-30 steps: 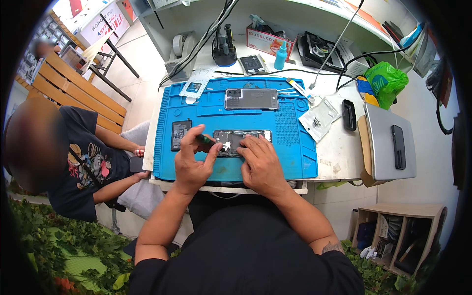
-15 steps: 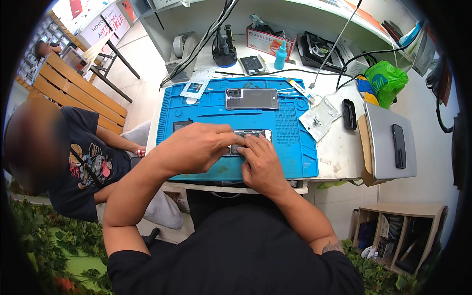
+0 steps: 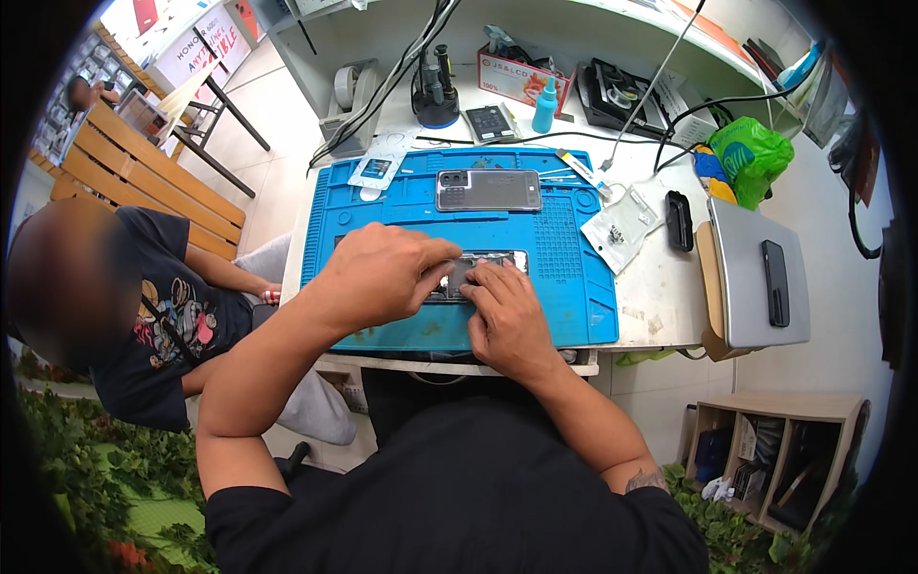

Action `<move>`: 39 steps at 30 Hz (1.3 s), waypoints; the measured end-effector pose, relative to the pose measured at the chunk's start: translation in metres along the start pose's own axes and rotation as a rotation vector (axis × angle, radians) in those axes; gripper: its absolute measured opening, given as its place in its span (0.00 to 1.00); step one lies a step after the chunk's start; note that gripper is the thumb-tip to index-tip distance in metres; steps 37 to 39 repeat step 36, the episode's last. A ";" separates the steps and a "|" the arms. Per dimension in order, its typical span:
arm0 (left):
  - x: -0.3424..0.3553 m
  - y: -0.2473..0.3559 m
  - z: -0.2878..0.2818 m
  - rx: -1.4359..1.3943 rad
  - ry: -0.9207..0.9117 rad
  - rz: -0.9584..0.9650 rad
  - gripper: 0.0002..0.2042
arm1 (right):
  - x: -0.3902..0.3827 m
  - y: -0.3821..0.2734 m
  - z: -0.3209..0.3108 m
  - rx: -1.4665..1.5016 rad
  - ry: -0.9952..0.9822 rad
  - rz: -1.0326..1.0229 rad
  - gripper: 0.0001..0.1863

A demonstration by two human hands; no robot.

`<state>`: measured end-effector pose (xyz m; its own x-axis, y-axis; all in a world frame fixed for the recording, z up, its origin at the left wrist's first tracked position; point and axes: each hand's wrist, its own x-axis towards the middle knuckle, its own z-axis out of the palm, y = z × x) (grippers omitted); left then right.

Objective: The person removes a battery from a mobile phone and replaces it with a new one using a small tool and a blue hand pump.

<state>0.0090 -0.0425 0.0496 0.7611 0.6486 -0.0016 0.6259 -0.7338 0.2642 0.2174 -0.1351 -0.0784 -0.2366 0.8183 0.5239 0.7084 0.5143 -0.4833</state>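
An opened phone (image 3: 445, 288) with its inner parts exposed lies on a blue repair mat (image 3: 564, 320). My right hand (image 3: 510, 311) rests on the phone's right part, fingers bent and pressed onto it, thumb at its near edge. Over the phone's left end, my left hand (image 3: 382, 273) is raised a little, thumb and forefinger pinched together. Whatever that pinch holds, if anything, is too small or hidden to make out. Farther back on the mat lies a phone back cover (image 3: 489, 190) with a camera block at its left end.
Behind the mat stand a screwdriver holder (image 3: 436, 96), a blue bottle (image 3: 545, 107) and a red-white box (image 3: 521, 79). To the right are a small plastic bag of parts (image 3: 620, 230), a black case (image 3: 679, 222) and a laptop (image 3: 755, 277). A person (image 3: 143, 287) sits at left.
My left hand has drawn back slightly to the left and away from my right fingers, baring more of the opened phone. My right hand stays nearly in place on it.
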 end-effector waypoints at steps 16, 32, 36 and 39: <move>-0.009 -0.011 0.004 -0.172 0.124 0.268 0.23 | 0.000 -0.001 0.000 -0.008 -0.011 0.005 0.19; -0.009 -0.091 0.041 -0.511 0.483 -0.196 0.20 | -0.006 -0.008 -0.009 -0.051 -0.090 -0.020 0.23; 0.037 -0.073 0.039 -0.688 0.530 -0.210 0.13 | -0.009 -0.004 -0.006 -0.053 -0.072 0.004 0.22; 0.037 -0.073 0.039 -0.688 0.530 -0.210 0.13 | -0.009 -0.004 -0.006 -0.053 -0.072 0.004 0.22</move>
